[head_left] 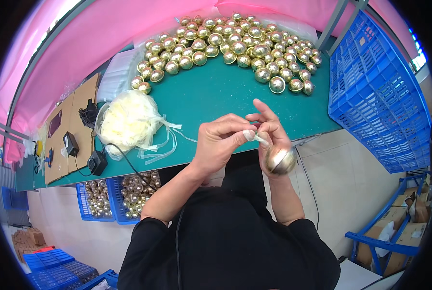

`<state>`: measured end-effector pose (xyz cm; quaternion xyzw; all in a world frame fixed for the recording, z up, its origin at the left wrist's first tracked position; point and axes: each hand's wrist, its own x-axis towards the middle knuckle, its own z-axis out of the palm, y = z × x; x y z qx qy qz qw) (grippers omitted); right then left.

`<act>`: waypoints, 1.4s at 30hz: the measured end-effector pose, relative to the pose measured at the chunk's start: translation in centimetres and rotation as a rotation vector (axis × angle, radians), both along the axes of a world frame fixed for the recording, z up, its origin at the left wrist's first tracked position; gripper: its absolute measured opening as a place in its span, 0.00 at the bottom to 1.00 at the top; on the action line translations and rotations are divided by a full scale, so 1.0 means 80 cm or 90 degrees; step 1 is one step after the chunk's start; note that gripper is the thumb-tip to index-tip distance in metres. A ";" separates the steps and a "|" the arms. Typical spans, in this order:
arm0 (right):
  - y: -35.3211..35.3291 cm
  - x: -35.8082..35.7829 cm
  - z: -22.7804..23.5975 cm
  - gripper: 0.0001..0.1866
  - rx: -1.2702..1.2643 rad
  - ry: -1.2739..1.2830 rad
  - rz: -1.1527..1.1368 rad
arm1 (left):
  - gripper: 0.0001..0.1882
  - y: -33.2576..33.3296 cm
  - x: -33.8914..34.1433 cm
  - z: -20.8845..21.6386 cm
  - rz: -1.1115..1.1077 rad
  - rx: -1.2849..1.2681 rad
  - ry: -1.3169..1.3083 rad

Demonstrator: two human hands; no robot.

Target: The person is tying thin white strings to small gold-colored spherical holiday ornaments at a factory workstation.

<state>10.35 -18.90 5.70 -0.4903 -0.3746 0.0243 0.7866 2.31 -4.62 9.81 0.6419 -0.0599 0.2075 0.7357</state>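
Just over the front edge of the green table (187, 104), both my hands work at a pale ribbon (262, 140). My left hand (217, 141) is closed, with thumb and forefinger pinching the ribbon. Close beside it, my right hand (273, 130) grips the same ribbon between thumb and fingers, while its outer fingers stick up. A shiny gold ball ornament (280, 160), slightly blurred, hangs from the ribbon against my right palm and wrist. The exact spot where ribbon and ball join is hidden by my fingers.
Gold balls (237, 47) cover the table's back. A plastic bag of cream ribbons (129, 118) lies left, near black adapters (98, 162) and cardboard (61, 140). Blue crates (110, 195) of balls stand below the edge; a tall blue crate (378, 92) is at right.
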 end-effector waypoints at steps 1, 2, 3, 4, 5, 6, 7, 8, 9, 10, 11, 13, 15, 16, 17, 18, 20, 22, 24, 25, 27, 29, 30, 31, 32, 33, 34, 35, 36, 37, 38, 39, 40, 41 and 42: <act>-0.001 0.003 0.002 0.07 -0.003 -0.017 0.002 | 0.06 0.001 0.000 -0.001 0.002 -0.001 0.000; -0.003 0.005 0.006 0.06 -0.005 -0.035 0.004 | 0.05 0.003 -0.001 -0.002 -0.017 -0.033 0.034; -0.006 0.005 0.017 0.05 -0.044 -0.081 -0.031 | 0.05 0.004 -0.001 -0.003 -0.037 -0.065 0.069; -0.008 0.007 0.019 0.05 -0.046 -0.079 -0.030 | 0.05 0.006 -0.002 -0.003 -0.037 -0.067 0.070; -0.010 0.008 0.018 0.06 -0.093 -0.122 -0.050 | 0.05 0.008 -0.004 -0.003 -0.056 -0.079 0.114; -0.013 0.009 0.020 0.07 -0.141 -0.165 -0.071 | 0.05 0.009 -0.004 -0.003 -0.077 -0.092 0.157; -0.014 0.010 0.022 0.04 -0.175 -0.197 -0.093 | 0.06 0.011 -0.001 -0.007 -0.081 -0.081 0.136; -0.014 0.011 0.021 0.04 -0.178 -0.195 -0.093 | 0.06 0.014 0.004 -0.013 -0.081 -0.083 0.138; -0.012 0.012 0.019 0.04 -0.205 -0.187 -0.103 | 0.05 0.018 0.009 -0.020 -0.089 -0.096 0.143; -0.011 0.013 0.017 0.03 -0.231 -0.178 -0.113 | 0.05 0.021 0.012 -0.028 -0.096 -0.109 0.148; -0.009 0.014 0.010 0.03 -0.232 -0.177 -0.111 | 0.05 0.021 0.014 -0.035 -0.094 -0.110 0.149; -0.004 0.018 -0.005 0.04 -0.229 -0.099 -0.149 | 0.05 0.019 0.020 -0.049 -0.061 -0.150 0.155; -0.007 0.012 -0.017 0.05 -0.258 -0.057 -0.145 | 0.06 0.016 0.024 -0.060 -0.019 -0.125 0.160; -0.009 0.010 -0.020 0.06 -0.287 -0.014 -0.142 | 0.06 0.015 0.025 -0.065 0.022 -0.099 0.164; -0.006 0.009 -0.021 0.06 -0.288 -0.013 -0.142 | 0.06 0.016 0.029 -0.069 0.022 -0.100 0.165; -0.002 0.005 -0.021 0.06 -0.301 -0.001 -0.155 | 0.06 0.017 0.032 -0.072 0.060 -0.042 0.169; 0.001 0.003 -0.024 0.06 -0.315 0.013 -0.168 | 0.06 0.017 0.034 -0.076 0.097 0.016 0.175; 0.004 0.011 -0.029 0.05 -0.278 0.124 -0.113 | 0.07 0.016 0.036 -0.076 0.113 0.034 0.171; 0.005 0.017 -0.038 0.05 -0.265 0.146 -0.100 | 0.07 0.018 0.038 -0.083 0.099 0.020 0.178; 0.006 0.019 -0.043 0.06 -0.252 0.167 -0.085 | 0.07 0.019 0.040 -0.088 0.087 0.007 0.184; 0.011 0.020 -0.055 0.06 -0.231 0.179 -0.077 | 0.07 0.021 0.042 -0.098 0.035 -0.087 0.158; 0.014 0.022 -0.062 0.06 -0.210 0.191 -0.069 | 0.07 0.021 0.044 -0.108 -0.017 -0.180 0.130; 0.015 0.023 -0.065 0.06 -0.210 0.204 -0.057 | 0.07 0.020 0.045 -0.111 -0.023 -0.206 0.118; 0.016 0.023 -0.066 0.06 -0.210 0.217 -0.046 | 0.08 0.019 0.045 -0.114 -0.029 -0.231 0.106; 0.018 0.021 -0.067 0.06 -0.210 0.217 -0.046 | 0.08 0.020 0.044 -0.116 -0.029 -0.231 0.107; 0.022 0.019 -0.066 0.05 -0.195 0.233 -0.055 | 0.09 0.021 0.044 -0.116 -0.049 -0.283 0.129; 0.025 0.017 -0.065 0.05 -0.179 0.248 -0.063 | 0.10 0.021 0.043 -0.116 -0.069 -0.335 0.150; 0.027 0.016 -0.064 0.05 -0.180 0.248 -0.063 | 0.10 0.021 0.043 -0.118 -0.069 -0.335 0.150; 0.029 0.015 -0.063 0.05 -0.160 0.245 -0.073 | 0.10 0.021 0.042 -0.120 -0.060 -0.324 0.167; 0.030 0.014 -0.063 0.05 -0.141 0.242 -0.084 | 0.11 0.021 0.041 -0.121 -0.051 -0.313 0.183; 0.029 0.014 -0.064 0.05 -0.141 0.242 -0.084 | 0.11 0.021 0.040 -0.121 -0.050 -0.313 0.183; 0.027 0.015 -0.065 0.04 -0.161 0.218 -0.082 | 0.11 0.019 0.041 -0.119 -0.035 -0.307 0.181; 0.026 0.015 -0.065 0.04 -0.180 0.193 -0.081 | 0.12 0.018 0.041 -0.117 -0.020 -0.302 0.179; 0.026 0.014 -0.064 0.04 -0.180 0.193 -0.082 | 0.12 0.017 0.042 -0.116 -0.021 -0.302 0.179; 0.028 0.010 -0.059 0.04 -0.173 0.178 -0.097 | 0.12 0.016 0.041 -0.115 0.002 -0.270 0.175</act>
